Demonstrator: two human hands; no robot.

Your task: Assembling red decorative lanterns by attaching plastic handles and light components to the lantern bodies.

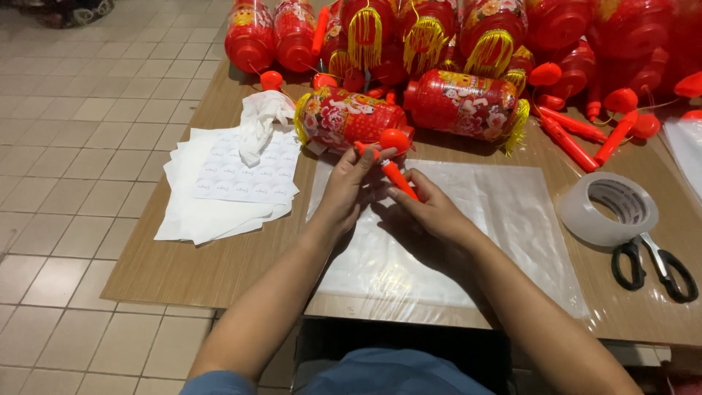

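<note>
My left hand (349,189) and my right hand (428,208) meet over a clear plastic sheet (512,219) on the wooden table (219,256). Together they grip a thin orange-red stick handle (398,178), the left hand at its upper end, the right hand lower down. Just beyond the fingertips lies a red patterned lantern (347,117) with a yellow fringe and an orange round cap (395,139). A second lantern (468,102) lies to its right.
Several red lanterns (380,36) pile up at the table's far edge, with loose orange sticks (578,143) on the right. A roll of clear tape (608,208) and black scissors (654,267) sit right. White sticker sheets (227,183) and a crumpled white cloth (259,121) lie left. Tiled floor (73,146) lies left of the table.
</note>
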